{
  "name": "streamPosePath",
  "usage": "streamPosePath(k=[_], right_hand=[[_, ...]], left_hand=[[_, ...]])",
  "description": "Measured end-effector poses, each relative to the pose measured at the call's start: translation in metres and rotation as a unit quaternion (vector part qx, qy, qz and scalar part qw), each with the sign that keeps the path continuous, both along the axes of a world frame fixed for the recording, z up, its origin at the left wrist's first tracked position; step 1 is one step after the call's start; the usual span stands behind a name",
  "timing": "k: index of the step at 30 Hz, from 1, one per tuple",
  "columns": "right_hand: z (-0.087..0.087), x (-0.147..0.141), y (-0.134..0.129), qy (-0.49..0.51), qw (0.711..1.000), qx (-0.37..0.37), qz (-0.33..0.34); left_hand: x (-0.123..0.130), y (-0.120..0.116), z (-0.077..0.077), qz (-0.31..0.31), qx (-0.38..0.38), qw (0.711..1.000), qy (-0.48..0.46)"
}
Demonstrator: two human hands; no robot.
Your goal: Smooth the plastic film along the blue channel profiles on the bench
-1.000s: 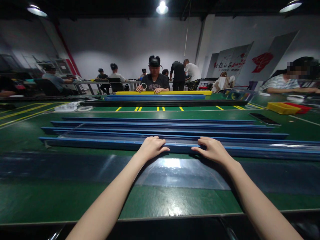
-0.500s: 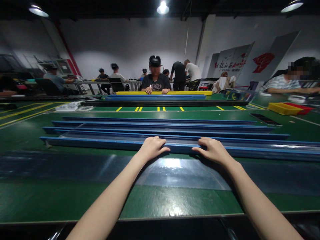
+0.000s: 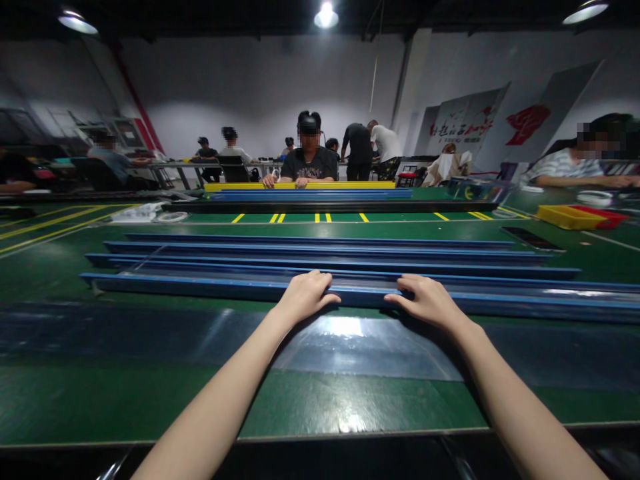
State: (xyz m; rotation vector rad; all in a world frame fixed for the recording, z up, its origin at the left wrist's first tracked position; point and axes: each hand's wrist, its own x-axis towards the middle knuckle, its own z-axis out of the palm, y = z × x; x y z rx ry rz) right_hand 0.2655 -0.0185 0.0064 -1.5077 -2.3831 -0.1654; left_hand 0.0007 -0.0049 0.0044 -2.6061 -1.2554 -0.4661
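The nearest long blue channel (image 3: 200,289) lies across the table, with a U-shaped trough along its length. My left hand (image 3: 305,297) grips its near wall, fingers curled over the top edge and thumb in front. A short way to the right, my right hand (image 3: 426,299) holds the same wall, also with the thumb on the near side. The fingertips inside the trough are partly hidden. Between my forearms and the channel, a long clear plastic strip (image 3: 345,350) lies flat on the green table (image 3: 360,400).
Several more blue channels (image 3: 320,243) lie parallel behind. Farther off are a black bar (image 3: 330,207) and a co-worker (image 3: 309,160) with both hands at a yellow channel (image 3: 350,186). At right are a phone (image 3: 533,239), a yellow bin (image 3: 567,217) and a red bin (image 3: 607,218).
My hands and the near blue channel stay in place. Across the table, the co-worker's hands and the yellow channel have shifted to the left.
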Motion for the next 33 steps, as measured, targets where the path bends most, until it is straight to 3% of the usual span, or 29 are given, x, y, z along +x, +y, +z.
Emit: streamPosePath(k=[12,33], right_hand=[[0.0004,-0.0003,-0.0006,0.0,1.0,0.001,0.0],[0.0012,0.0013,-0.0001,-0.007,1.0,0.002,0.007]], left_hand=[[0.0006,-0.0002,0.0004,-0.008,-0.013,0.999,-0.03],[0.0008,-0.0018,0.0004,-0.009,0.008,1.0,0.008]])
